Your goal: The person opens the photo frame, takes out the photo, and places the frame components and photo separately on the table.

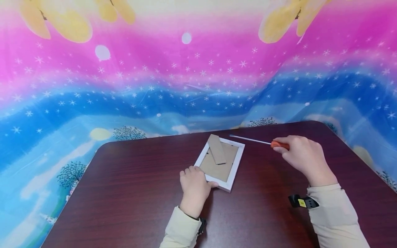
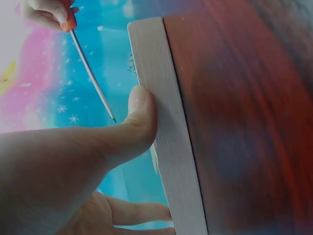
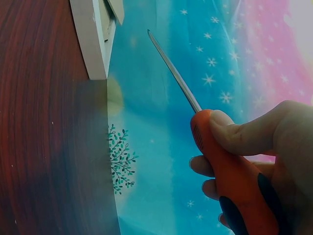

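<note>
A picture frame (image 1: 234, 165) with a white border lies face down on the table, its brown backing board (image 1: 214, 170) and a cardboard stand leg (image 1: 217, 151) on top. My left hand (image 1: 193, 186) holds the frame's near left corner, thumb (image 2: 139, 110) against the near edge and fingers along the left side. To the right of the frame, my right hand (image 1: 305, 156) grips a screwdriver by its orange handle (image 3: 222, 166) with black inlays. The metal shaft (image 3: 173, 71) points left, its tip above the table near the frame's far edge and apart from it.
The dark reddish-brown table (image 1: 133, 193) has rounded far corners. Behind it hangs a pink and blue cloth (image 1: 173, 75) printed with snowflakes and trees, close to the table's far edge. A black strap (image 1: 304, 201) is on the right wrist.
</note>
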`<state>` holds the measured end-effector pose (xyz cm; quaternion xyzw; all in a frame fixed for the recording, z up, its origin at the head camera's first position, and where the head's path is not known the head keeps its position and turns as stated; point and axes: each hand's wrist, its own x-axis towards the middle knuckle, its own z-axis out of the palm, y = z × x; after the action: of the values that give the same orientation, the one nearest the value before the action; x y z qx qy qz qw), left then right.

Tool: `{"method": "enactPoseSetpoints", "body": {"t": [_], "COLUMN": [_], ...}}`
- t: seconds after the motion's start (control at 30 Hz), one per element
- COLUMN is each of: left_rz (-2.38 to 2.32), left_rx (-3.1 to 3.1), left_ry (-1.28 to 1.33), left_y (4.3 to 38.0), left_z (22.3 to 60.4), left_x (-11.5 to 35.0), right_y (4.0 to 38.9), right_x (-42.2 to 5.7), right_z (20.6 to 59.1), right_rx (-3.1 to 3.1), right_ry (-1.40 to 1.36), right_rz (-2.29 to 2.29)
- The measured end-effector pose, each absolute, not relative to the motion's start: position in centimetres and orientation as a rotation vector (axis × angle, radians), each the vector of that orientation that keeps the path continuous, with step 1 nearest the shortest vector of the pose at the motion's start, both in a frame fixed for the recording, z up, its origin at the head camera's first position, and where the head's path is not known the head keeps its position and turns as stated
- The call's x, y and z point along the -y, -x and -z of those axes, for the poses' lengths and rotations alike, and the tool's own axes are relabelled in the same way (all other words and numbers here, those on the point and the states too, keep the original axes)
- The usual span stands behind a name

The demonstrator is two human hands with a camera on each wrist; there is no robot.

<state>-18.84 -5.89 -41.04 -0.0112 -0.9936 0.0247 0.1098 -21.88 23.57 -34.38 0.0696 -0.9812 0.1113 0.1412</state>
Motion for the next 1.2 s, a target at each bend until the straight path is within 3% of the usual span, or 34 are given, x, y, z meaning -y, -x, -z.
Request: {"method": "enactPoseSetpoints", "body": {"t": [0.43, 0.87, 1.2], "left_rz": [-0.178, 0.404, 0.246], "left_rx": [2.955, 3.027, 3.006], "left_ry": [0.001, 0.361, 0.378], "left_y": [18.2, 20.3, 20.4], "left_z": [40.7, 40.7, 41.6], "left_x": [5.4, 8.9, 8.5], "right_y": [21.8, 21.8, 21.8], "right_x": [-23.5, -23.6, -23.5], "right_z": [34.3, 34.3, 34.3], "right_rx": [2.833, 2.830, 2.830], "right_ry": [-0.237, -0.230, -0.222], "right_rz": [-0.338, -0.329, -0.332]}}
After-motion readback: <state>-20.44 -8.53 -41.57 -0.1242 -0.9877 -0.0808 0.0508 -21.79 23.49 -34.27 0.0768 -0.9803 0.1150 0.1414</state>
